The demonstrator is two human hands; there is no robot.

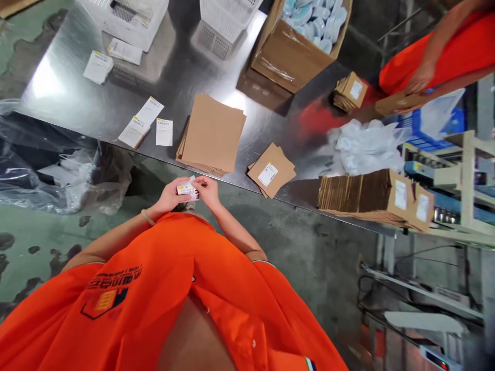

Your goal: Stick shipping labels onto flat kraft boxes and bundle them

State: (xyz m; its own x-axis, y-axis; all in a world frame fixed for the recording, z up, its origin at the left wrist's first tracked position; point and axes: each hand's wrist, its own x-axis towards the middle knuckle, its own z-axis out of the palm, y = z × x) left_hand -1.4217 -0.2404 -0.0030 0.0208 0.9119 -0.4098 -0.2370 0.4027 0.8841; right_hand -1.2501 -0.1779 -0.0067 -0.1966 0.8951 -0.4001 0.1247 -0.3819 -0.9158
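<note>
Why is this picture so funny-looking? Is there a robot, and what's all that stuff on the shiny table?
There's no robot here! A person wears a camera on their head, and it looks down past their orange shirt, so this one picture shows roughly what they see.

Their left hand and right hand hold some small printed labels.

On the shiny metal table lie more labels, a pile of flat brown cardboard, smaller cardboard pieces with a white sticker on top, white baskets and a big cardboard box full of pale round things.

On the right, that's another person's hand.
</note>
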